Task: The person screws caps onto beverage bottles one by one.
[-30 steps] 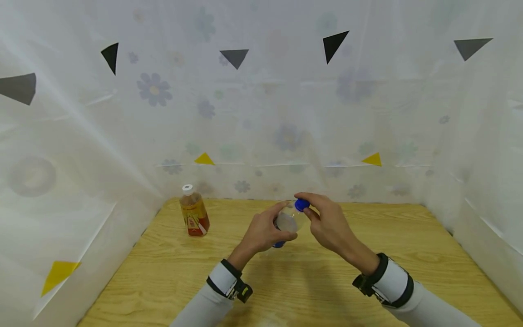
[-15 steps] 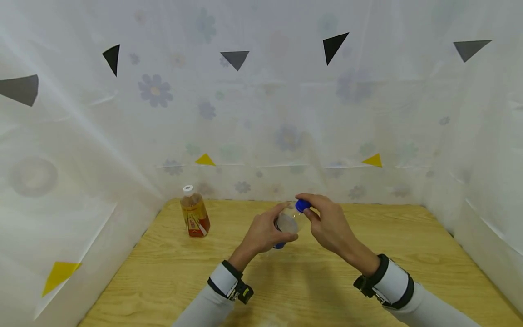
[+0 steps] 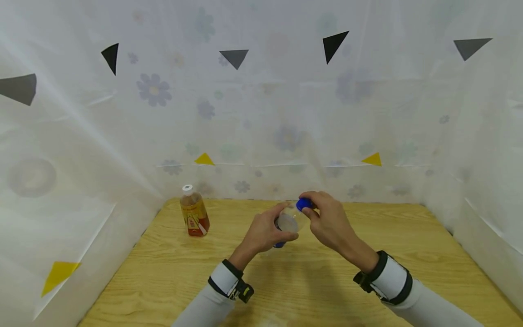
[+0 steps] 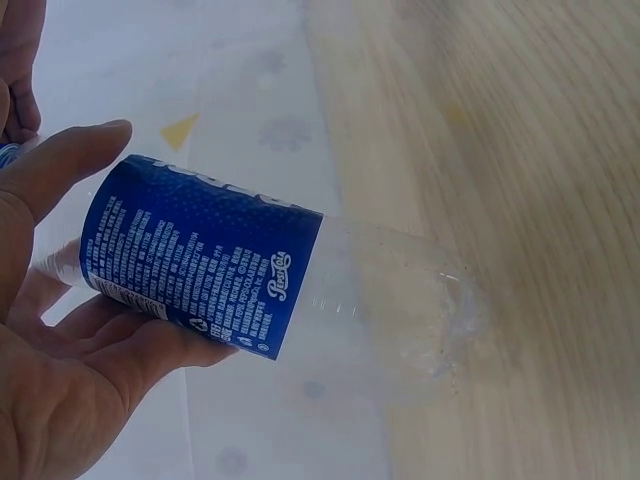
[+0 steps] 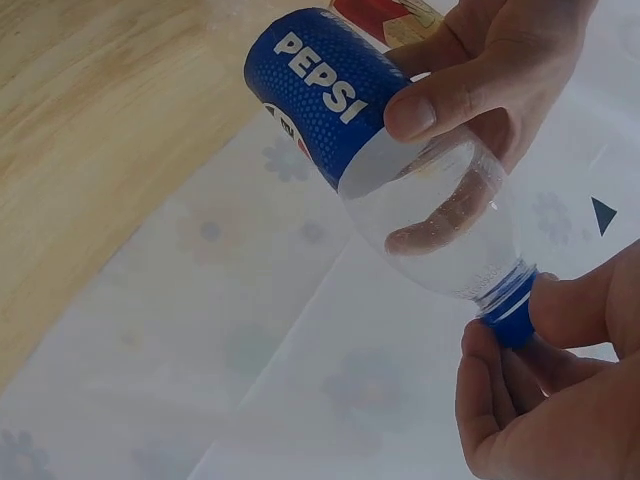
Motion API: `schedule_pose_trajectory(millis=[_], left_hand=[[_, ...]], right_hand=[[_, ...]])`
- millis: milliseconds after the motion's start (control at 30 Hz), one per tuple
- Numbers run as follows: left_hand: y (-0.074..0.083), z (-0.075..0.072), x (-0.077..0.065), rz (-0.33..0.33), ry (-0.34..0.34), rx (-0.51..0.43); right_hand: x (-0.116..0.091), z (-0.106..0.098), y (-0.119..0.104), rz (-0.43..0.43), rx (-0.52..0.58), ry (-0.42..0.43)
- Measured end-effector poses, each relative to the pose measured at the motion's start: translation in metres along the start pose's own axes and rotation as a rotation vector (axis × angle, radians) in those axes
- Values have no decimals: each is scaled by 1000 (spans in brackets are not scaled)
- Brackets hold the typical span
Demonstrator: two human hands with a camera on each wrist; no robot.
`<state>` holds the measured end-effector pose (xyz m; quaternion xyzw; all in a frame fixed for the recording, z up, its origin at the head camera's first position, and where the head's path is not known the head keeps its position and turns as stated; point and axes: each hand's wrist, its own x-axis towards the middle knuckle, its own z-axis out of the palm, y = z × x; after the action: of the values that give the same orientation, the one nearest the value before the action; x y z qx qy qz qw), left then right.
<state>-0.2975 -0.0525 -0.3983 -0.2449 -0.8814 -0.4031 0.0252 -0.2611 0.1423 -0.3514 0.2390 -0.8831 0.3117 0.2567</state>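
Observation:
A clear plastic Pepsi bottle (image 3: 288,223) is held tilted above the table, its neck pointing up and to the right. My left hand (image 3: 265,231) grips its body, thumb on one side and fingers round the other. The blue wrap label (image 4: 200,255) and the see-through base show in the left wrist view. With thumb and fingertips, my right hand (image 3: 332,222) pinches the blue bottle cap (image 5: 512,315). In the right wrist view this cap sits at the neck, and clear ridges of the neck show beside it.
A drink bottle (image 3: 195,213) with a white cap, a yellow and red label and amber contents stands upright at the table's back left. Floral sheeting (image 3: 261,113) encloses the wooden table (image 3: 171,281) at the back and both sides.
My right hand has turned slightly at the wrist, and the cap in its fingers has shifted a little to the right. The left hand and the bottle have stayed almost still.

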Motion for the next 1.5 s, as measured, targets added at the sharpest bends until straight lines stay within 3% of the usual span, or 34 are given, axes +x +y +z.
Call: schedule_pose_trajectory(millis=[867,1500], left_hand=[[1,4,0,-9,53,3],[-2,3,-2,-2,50,12]], right_hand=[[5,9,6,-9,-40,107],[2,0,2,-27,5,24]])
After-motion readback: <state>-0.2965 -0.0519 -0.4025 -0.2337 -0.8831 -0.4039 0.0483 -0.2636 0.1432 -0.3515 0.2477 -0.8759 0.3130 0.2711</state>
